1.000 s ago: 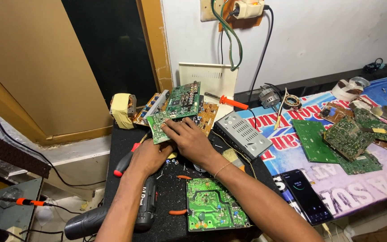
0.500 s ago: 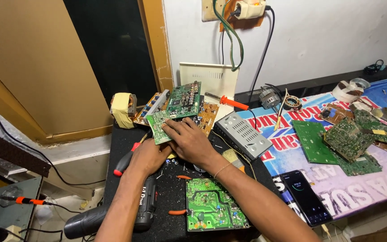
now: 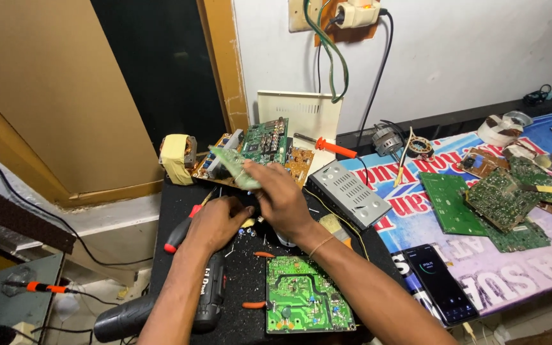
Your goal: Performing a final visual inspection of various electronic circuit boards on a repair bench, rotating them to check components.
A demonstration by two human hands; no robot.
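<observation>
My right hand [image 3: 281, 199] is shut on a small pale green circuit board [image 3: 232, 167], held tilted and blurred just above the black mat [image 3: 250, 275]. Behind it lies a stack of green and brown circuit boards [image 3: 268, 142]. My left hand [image 3: 215, 223] rests on the mat with its fingers curled, beside a red-handled screwdriver [image 3: 179, 234] and some small loose parts. Whether it holds anything is hidden. Another green circuit board [image 3: 305, 303] lies flat in front of my right forearm.
A black power tool [image 3: 154, 313] lies under my left forearm. A yellow-taped transformer [image 3: 177, 157] stands at the mat's back left. To the right are a perforated metal cover [image 3: 351, 191], a phone [image 3: 442, 281] and several green boards [image 3: 499, 204].
My right hand has lifted and tilted the small green board off the stack's front edge. My left hand has shifted slightly right on the mat.
</observation>
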